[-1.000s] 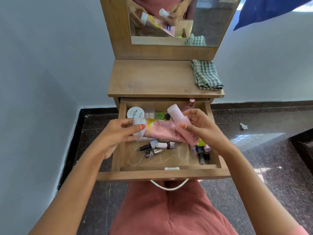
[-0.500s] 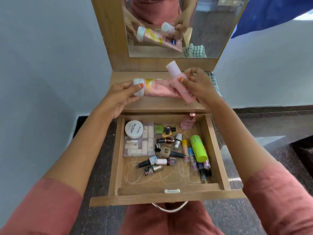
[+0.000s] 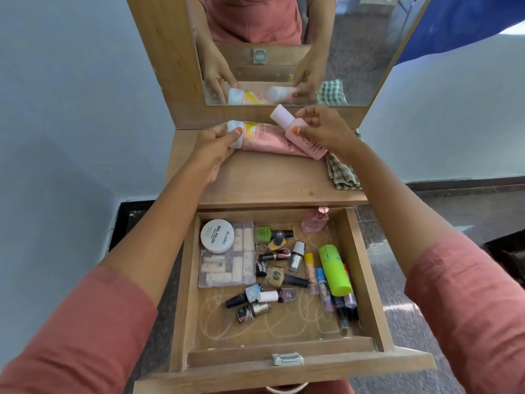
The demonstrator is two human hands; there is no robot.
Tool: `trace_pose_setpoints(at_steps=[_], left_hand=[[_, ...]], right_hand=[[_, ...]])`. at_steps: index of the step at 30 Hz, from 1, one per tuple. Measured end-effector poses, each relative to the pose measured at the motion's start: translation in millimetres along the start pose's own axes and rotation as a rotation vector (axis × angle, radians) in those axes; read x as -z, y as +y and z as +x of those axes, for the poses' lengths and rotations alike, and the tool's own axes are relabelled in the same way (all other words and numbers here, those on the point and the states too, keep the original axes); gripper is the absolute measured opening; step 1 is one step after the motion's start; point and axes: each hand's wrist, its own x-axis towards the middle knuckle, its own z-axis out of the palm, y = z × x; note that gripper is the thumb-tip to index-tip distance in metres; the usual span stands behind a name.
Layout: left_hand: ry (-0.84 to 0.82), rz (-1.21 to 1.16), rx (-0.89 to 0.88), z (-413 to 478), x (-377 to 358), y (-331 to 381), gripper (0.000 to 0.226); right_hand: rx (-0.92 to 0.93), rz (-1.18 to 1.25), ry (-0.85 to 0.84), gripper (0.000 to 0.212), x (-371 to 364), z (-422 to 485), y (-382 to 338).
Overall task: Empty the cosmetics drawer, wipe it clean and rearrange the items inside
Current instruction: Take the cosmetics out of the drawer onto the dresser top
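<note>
Two hands are busy in the upper middle of the frame, over the dresser top (image 3: 270, 183). The left hand (image 3: 214, 149) grips the white cap end of a pink cream tube (image 3: 270, 140), thumb on the cap. The right hand (image 3: 326, 129) pinches a pink bottle (image 3: 301, 135) below its white cap, and this bottle lies across the far end of the tube. Both things are held low and flat, almost on the wood; I judge they are being put down there side by side so that the drawer becomes free for wiping. A checked cloth (image 3: 342, 174) waits just beside them at the right, probably for that wiping. Lower in the frame the drawer (image 3: 366, 280) stands pulled out and is far from empty: a white nail polish jar (image 3: 217, 236) on a clear box (image 3: 227, 268), many nail polish bottles (image 3: 279, 245), a green bottle (image 3: 333, 270) and a pink perfume bottle (image 3: 314, 220) at the back. Chalky scribbles show on its floor.
</note>
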Motion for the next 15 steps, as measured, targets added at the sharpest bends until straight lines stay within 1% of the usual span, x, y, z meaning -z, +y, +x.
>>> trace_pose_setpoints(at_steps=[5,7,12,15], left_hand=[[0.122,0.171,-0.057,12.4,1.2,-2.3,0.030],[0.142,0.229,-0.082,13.3,1.3,-4.0,0.031],[0.197,0.325,-0.148,11.9,-1.4,-5.9,0.040],[0.188,0.402,-0.214,7.7,-5.4,-7.1,0.055]], right_hand=[[0.062,-0.111,0.011,0.034,-7.0,9.2,1.8],[0.128,-0.201,0.027,0.033,-8.0,10.2,2.2],[0.275,-0.378,0.137,0.031,-12.8,10.4,3.9],[0.279,-0.395,0.174,0.032,-16.7,4.7,2.4]])
